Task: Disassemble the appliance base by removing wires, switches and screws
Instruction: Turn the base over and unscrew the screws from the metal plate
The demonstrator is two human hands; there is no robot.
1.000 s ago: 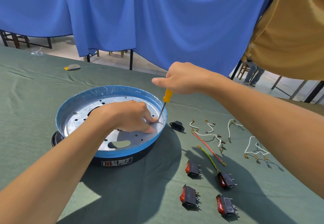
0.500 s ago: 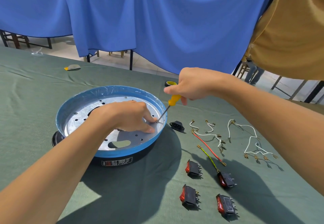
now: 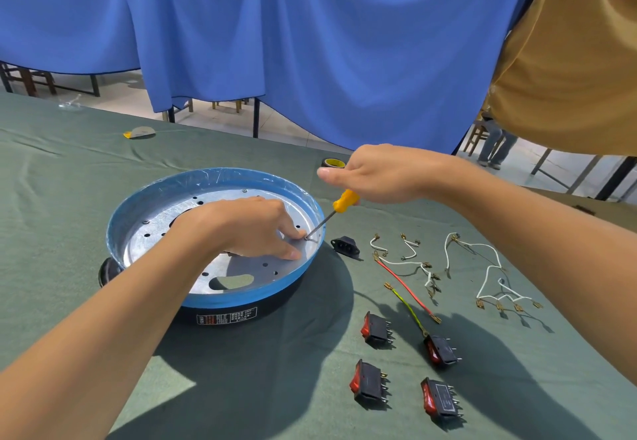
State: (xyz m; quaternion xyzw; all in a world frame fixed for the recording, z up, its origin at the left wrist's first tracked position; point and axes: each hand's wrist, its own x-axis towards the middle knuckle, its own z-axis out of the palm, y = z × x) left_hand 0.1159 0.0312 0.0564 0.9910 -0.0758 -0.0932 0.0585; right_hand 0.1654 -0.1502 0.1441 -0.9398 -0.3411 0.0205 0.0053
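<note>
Appliance base [image 3: 113, 233], a round blue-rimmed pan on a black body, sits under the left hand [image 3: 241, 229], which reaches into it from the near side. That hand lies palm down on the perforated metal plate [image 3: 238, 272] inside. Its thumb presses flat on the plate, and its index fingertip touches down right beside a screw [image 3: 307, 238] near the rim. It grasps nothing.

The right hand [image 3: 382, 174] hovers above and just outside the rim, beyond the left hand's fingertips. It is closed round the yellow handle of a screwdriver [image 3: 344, 200], with the thumb stretched along the top. The shaft slants down over the rim, and its tip meets the screw at the left index finger.

Below the right hand, on the green cloth [image 3: 51, 198], a black power socket [image 3: 345, 246] lies just outside the rim. Under the right forearm are loose white wires [image 3: 489, 277], a red wire [image 3: 406, 288] and a yellow-green wire [image 3: 410, 308]. Four red rocker switches [image 3: 375, 331] lie nearer the person. A tape roll [image 3: 333, 163] peeks out beyond the right thumb.
</note>
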